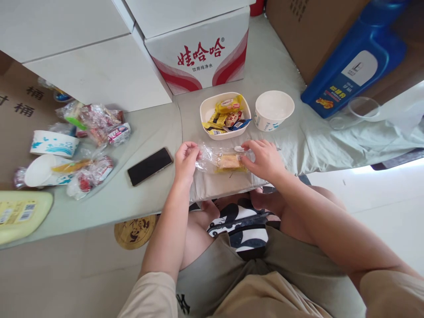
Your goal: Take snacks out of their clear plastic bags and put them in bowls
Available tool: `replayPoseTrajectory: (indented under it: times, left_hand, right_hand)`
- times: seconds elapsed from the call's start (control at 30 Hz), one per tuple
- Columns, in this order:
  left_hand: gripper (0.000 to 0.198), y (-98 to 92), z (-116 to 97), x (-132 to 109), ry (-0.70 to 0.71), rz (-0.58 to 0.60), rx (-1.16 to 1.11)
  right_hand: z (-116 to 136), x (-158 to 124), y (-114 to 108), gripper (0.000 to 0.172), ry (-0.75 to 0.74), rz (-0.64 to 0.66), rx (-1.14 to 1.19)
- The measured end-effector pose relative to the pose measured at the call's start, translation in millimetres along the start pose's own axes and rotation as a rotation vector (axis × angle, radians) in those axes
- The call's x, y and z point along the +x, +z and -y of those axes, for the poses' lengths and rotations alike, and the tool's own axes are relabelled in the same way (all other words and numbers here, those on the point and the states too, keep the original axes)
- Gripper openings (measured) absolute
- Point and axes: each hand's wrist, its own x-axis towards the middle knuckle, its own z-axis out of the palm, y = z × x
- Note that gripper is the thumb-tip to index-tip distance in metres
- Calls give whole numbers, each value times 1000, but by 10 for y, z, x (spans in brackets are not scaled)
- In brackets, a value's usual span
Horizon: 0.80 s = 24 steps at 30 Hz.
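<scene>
A clear plastic bag (pixel 208 160) lies near the front edge of the covered surface, with a tan, biscuit-like block (pixel 229 161) inside it. My left hand (pixel 186 162) is closed, pinching the bag's left end between thumb and fingers. Over the right part of the bag is my right hand (pixel 264 160), its thumb and fingers curled onto the plastic beside the block. A small white piece (pixel 239 149) shows by the right fingertips; its kind is unclear. Just behind the bag stands a white tub (pixel 206 130) with several wrapped snacks (pixel 228 110) in it.
A white paper bowl (pixel 274 108) stands right of the tub, near a clear cup (pixel 364 108) and a large blue bottle (pixel 356 66). On the left lie a phone (pixel 149 166), wrapped snacks (pixel 99 119) and paper bowls (pixel 54 143). A printed carton (pixel 202 53) stands behind.
</scene>
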Motion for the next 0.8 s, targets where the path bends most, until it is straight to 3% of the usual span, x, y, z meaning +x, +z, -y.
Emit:
replayPoseTrajectory:
  times: [0.37, 0.8]
  left_hand:
    - [9, 15, -23, -17, -23, 35, 4]
    - [3, 48, -25, -48, -27, 87, 21]
  right_hand:
    - [-22, 11, 21, 20, 9, -4, -14]
    - [7, 25, -10, 24, 27, 98, -34]
